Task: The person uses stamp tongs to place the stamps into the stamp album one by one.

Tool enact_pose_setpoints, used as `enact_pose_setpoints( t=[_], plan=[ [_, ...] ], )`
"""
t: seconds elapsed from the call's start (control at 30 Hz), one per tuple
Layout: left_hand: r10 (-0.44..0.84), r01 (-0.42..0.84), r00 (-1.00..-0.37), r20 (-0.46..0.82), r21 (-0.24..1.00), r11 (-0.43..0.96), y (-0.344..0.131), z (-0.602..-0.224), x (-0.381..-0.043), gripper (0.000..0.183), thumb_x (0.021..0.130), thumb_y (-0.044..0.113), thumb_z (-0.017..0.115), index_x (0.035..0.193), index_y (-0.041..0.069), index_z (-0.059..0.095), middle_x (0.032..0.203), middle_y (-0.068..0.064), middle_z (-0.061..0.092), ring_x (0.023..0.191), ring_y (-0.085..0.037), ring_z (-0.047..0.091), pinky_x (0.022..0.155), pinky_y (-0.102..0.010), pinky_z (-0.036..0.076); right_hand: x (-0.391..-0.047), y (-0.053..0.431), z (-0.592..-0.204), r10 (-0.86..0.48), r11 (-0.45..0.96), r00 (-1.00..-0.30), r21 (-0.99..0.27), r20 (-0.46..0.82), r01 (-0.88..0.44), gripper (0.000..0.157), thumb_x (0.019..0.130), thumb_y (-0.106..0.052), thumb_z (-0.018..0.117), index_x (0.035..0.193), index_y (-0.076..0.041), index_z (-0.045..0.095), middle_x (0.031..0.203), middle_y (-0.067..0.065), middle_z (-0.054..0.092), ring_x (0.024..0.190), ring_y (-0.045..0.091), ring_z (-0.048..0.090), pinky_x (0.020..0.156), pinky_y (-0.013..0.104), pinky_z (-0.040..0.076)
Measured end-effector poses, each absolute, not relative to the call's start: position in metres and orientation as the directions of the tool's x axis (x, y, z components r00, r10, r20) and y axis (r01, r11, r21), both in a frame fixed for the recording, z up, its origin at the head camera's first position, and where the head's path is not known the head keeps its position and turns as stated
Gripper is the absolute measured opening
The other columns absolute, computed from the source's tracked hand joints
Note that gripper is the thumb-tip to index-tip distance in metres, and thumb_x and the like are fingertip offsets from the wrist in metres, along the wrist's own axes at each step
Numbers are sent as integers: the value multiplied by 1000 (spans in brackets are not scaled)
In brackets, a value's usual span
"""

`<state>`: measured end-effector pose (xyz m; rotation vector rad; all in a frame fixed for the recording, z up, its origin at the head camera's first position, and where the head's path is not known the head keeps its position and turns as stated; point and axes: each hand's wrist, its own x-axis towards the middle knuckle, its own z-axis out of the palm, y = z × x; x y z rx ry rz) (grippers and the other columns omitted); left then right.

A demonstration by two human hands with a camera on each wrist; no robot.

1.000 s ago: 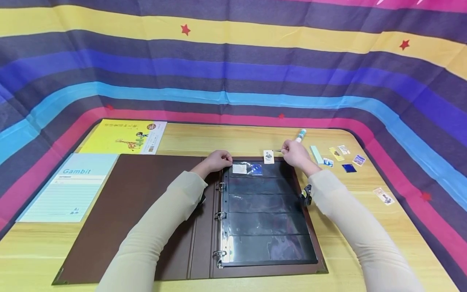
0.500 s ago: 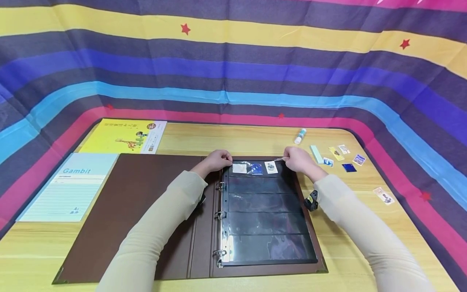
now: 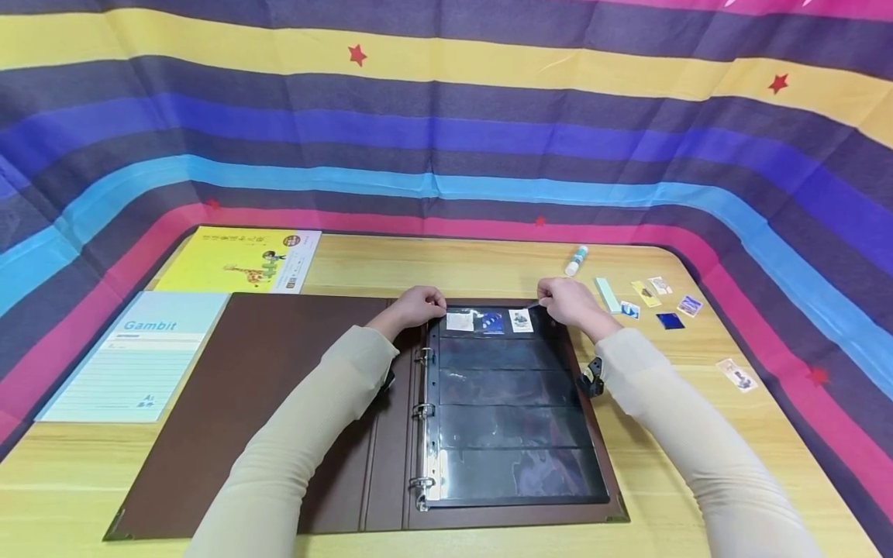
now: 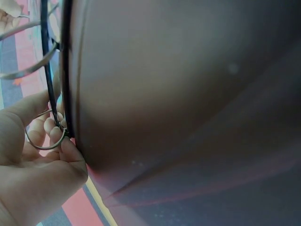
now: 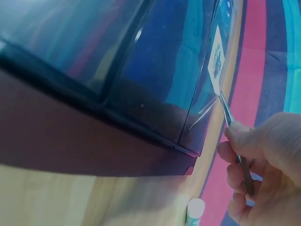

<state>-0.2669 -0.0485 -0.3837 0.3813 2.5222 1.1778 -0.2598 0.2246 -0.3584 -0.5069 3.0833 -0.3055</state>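
A brown ring binder [image 3: 307, 403] lies spread out, with a black pocket page [image 3: 512, 426] on its rings. My left hand [image 3: 415, 307] pinches the page's top left corner; in the left wrist view its fingers [image 4: 70, 149] curl beside the uppermost ring [image 4: 44, 148]. Metal tweezers [image 5: 227, 113] are gripped between thumb and fingers of my right hand [image 3: 568, 301]. Their tips meet the lower end of a white stamp with a dark portrait [image 5: 217, 61], which lies over the top pocket row. Left of it, a whitish stamp [image 3: 460, 321] and a blue stamp [image 3: 492, 322] sit in that row.
Several loose stamps [image 3: 670, 320] lie on the table's right side, one [image 3: 736, 375] farther forward. Beside them are a pale green strip [image 3: 606, 295] and a glue stick [image 3: 576, 260]. A Gambit notebook [image 3: 139, 364] and yellow booklet [image 3: 237, 260] lie left.
The right hand has brought the portrait stamp from above the page's top edge down to the top row, right of the blue stamp. The left hand has stayed at the corner.
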Motion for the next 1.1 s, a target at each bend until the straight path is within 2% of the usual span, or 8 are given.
enact_pose_setpoints(
  t=[0.43,0.63,0.8,0.9,0.97,1.1],
  plan=[
    [370,103,-912,-178,773,626,-49,-384,-267,8,81,13,52,83,6,53,85,-5,48,70,-19,42,64,-30,35,-262,229,-358,-359,907,-933,-223,31,-356,5,78,-8,52,73,-10,52,70,3,51,64,21,45,59,36,35],
    [412,150,-898,-153,776,613,-54,-381,-264,17,81,16,52,94,5,52,88,-6,47,71,-19,43,62,-30,38,-257,234,-355,-318,904,-947,-288,43,-317,3,81,-10,49,80,-8,51,76,7,53,68,23,47,61,37,36],
    [441,326,-897,31,721,612,-63,-375,-254,24,78,19,56,96,4,52,87,-6,47,75,-17,43,67,-29,37,-245,244,-348,-313,881,-947,-347,79,-320,5,82,-9,48,85,-6,50,82,9,55,76,24,50,66,38,38],
    [457,430,-877,147,664,612,-65,-373,-243,19,77,18,57,91,5,55,84,-4,48,75,-15,43,66,-28,37,-234,252,-343,-312,866,-945,-380,99,-326,7,83,-9,48,87,-5,50,85,11,55,81,25,51,68,40,38],
    [497,474,-852,167,652,593,-65,-372,-235,13,78,16,57,87,7,56,81,-2,49,73,-14,44,65,-27,37,-225,260,-339,-306,861,-946,-393,107,-323,8,84,-10,47,89,-4,50,86,11,54,83,25,50,67,40,38],
    [578,519,-807,124,618,591,-64,-377,-221,7,79,18,54,81,11,57,76,3,48,70,-10,45,63,-23,38,-208,280,-336,-288,858,-949,-405,126,-314,10,85,-13,45,91,-5,49,87,10,54,84,26,50,67,40,38]
  ],
)
